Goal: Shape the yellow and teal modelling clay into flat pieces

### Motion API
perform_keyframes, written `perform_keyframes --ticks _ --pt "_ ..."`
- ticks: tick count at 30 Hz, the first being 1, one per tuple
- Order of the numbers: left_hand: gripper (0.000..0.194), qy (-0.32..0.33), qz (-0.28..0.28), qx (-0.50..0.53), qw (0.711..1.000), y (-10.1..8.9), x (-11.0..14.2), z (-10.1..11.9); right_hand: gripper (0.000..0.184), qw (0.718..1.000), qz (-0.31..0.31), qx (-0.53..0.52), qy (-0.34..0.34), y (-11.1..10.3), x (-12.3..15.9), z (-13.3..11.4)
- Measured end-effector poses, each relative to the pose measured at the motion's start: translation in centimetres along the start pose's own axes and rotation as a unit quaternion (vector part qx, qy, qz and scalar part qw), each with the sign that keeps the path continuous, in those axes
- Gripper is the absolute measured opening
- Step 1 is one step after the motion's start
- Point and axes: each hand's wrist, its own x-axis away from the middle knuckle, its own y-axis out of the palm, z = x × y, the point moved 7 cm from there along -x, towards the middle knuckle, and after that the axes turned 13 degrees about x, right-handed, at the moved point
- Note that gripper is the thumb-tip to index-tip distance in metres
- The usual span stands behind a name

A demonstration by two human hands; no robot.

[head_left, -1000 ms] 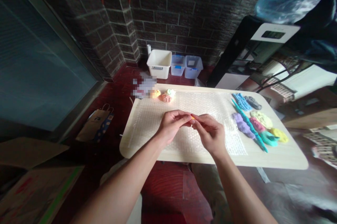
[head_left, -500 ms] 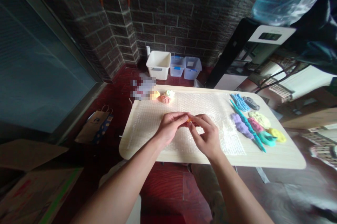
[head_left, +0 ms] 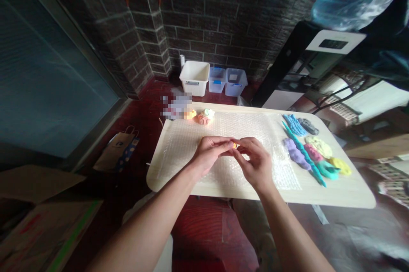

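My left hand [head_left: 211, 151] and my right hand [head_left: 255, 159] meet above the bubble wrap [head_left: 182, 148] on the table. Between their fingertips is a small piece of orange-yellow clay [head_left: 234, 145], mostly covered by the fingers. Both hands are closed in a pinch around it. Beyond them, near the table's far left edge, sit shaped clay pieces: a yellow one [head_left: 191, 114] and a pink and pale green one [head_left: 204, 117]. To the right of my right hand lie lumps of clay in several colours, among them a purple lump [head_left: 296, 152] and a long teal roll [head_left: 303, 152].
The pale table [head_left: 345, 193] also bears blue clay [head_left: 294, 125], grey clay [head_left: 309, 126] and yellow clay [head_left: 340, 166] at the right. On the floor behind stand a white basket [head_left: 194, 76] and clear bins [head_left: 235, 83]. A water dispenser [head_left: 287, 63] rises at the back right.
The view has shifted slightly, so the table sits a little further right. My fingers have moved slightly around the orange-yellow clay, which shows a bit more brightly now.
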Motion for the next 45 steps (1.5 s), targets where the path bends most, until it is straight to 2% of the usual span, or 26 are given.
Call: perform_keyframes --ticks 3,8,12,16,21,27,30,33,36,39,43,45 --pt "0.030 0.014 0.006 -0.017 1.000 -0.2 -0.1 0.1 0.027 1.000 0.000 0.002 -0.009 -0.1 0.0 -0.5" --pt "0.037 0.022 0.006 -0.042 0.999 0.0 -0.1 0.0 0.015 0.998 0.037 0.045 -0.011 -0.7 0.0 -0.7" --pt "0.037 0.014 -0.024 0.010 1.000 0.6 -0.1 -0.2 0.019 0.996 0.066 -0.011 0.050 -0.7 0.2 0.6" --pt "0.038 0.036 0.002 0.001 0.999 0.0 -0.2 -0.2 0.020 0.990 0.064 -0.080 0.094 -0.3 0.3 1.6" --pt "0.032 0.041 0.002 0.017 0.999 0.1 -0.2 0.0 0.013 0.998 0.035 -0.032 0.036 -0.4 0.1 0.6" --pt "0.027 0.012 -0.001 0.020 1.000 -0.1 -0.2 0.3 0.034 1.000 0.002 -0.001 -0.003 -0.3 0.2 0.2" --pt "0.024 -0.008 -0.011 -0.008 1.000 -0.4 -0.2 0.1 0.032 0.999 -0.021 0.027 -0.016 -0.2 0.2 0.0" --pt "0.024 -0.014 -0.029 -0.014 0.999 -0.1 -0.1 0.0 0.024 1.000 -0.009 0.024 -0.011 -0.4 0.1 -0.2" --pt "0.027 -0.006 -0.027 0.028 0.999 0.2 0.0 0.1 0.019 0.999 0.026 0.034 -0.009 -0.7 0.0 -0.4" --pt "0.031 0.003 -0.012 0.061 0.998 0.4 -0.1 0.2 0.024 0.997 0.028 0.072 -0.022 -0.6 0.0 -0.7" --pt "0.030 0.010 0.004 0.040 0.999 0.1 -0.2 0.0 0.039 0.994 0.027 0.094 -0.049 -0.4 0.1 -1.3" --pt "0.028 0.014 0.003 0.022 1.000 0.1 -0.1 0.0 0.035 0.992 0.036 0.104 -0.061 -0.5 0.2 -1.6"
